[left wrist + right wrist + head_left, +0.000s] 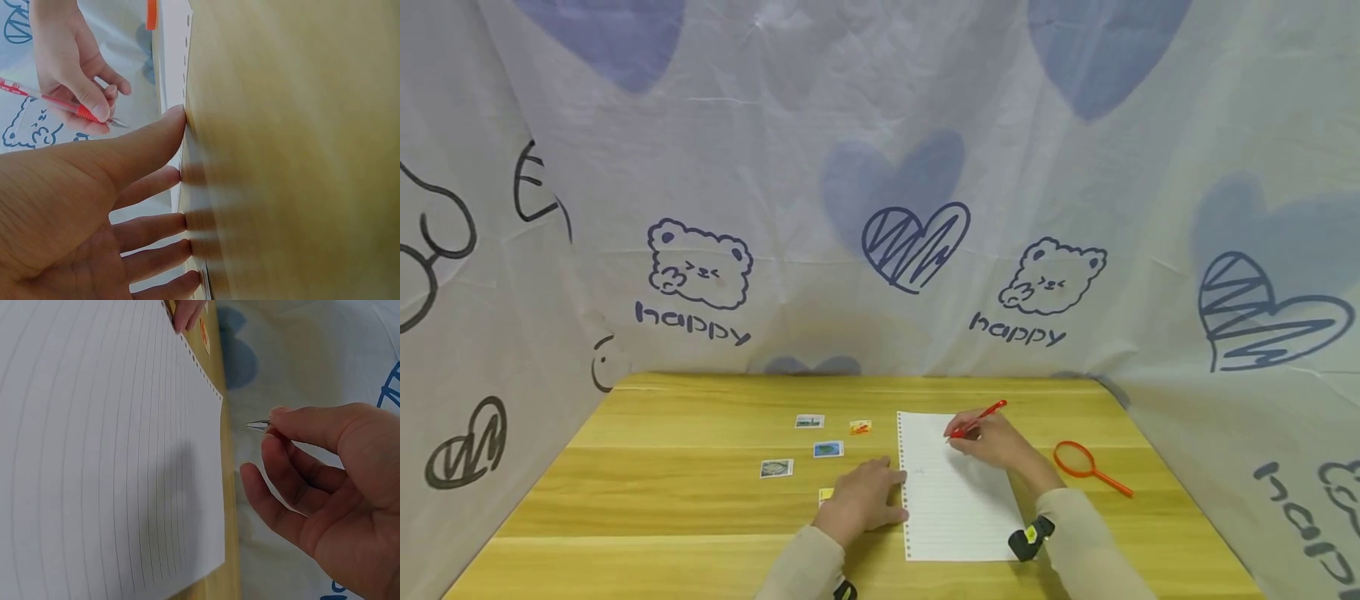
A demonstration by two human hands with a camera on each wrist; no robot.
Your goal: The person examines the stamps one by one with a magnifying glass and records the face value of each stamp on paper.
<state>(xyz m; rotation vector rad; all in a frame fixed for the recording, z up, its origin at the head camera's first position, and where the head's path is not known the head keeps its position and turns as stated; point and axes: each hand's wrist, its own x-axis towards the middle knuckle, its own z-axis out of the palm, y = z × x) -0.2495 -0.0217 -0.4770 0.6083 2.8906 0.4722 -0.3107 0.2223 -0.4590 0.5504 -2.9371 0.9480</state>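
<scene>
A lined sheet of paper (955,508) with a punched left edge lies on the wooden table. My right hand (992,440) pinches a red pen (997,407) over the upper part of the sheet. In the right wrist view the pen's metal tip (256,425) points out past the thumb, apart from the paper. Faint small writing (918,472) shows near the sheet's left side. My left hand (867,496) rests at the punched edge, its fingers straight and spread, fingertips on the table and paper margin in the left wrist view.
Several small stamps lie left of the sheet, among them a blue one (828,449), a grey one (777,468) and an orange one (861,427). A yellow stamp (825,495) is partly behind the left hand. To the right lies an orange magnifying glass (1078,460). Printed cloth surrounds the table.
</scene>
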